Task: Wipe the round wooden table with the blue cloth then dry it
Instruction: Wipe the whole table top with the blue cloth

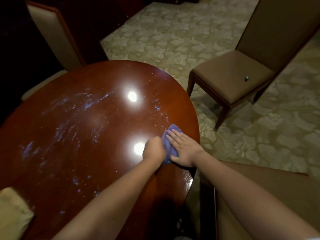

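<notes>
Near the round wooden bench's [107, 80] right edge, my flat right hand [183, 149] presses the crumpled blue cloth [170, 135] while my clenched left hand [154, 149] grips it, and it may slip off the rim.

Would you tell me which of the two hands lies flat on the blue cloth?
The right hand: its fingers are spread straight over the blue cloth, while the left hand is curled, gripping the cloth's edge.

One view only, taken from a head-worn camera, and it is aimed forward and steeply down. The round wooden counter [78, 127] is seen from close above, filling the left and centre. Both forearms are caught entering from the bottom edge. The wide angle bends the edges, so the patterned carpet [173, 32] and a brown chair [232, 77] are taken in at the right.
</notes>
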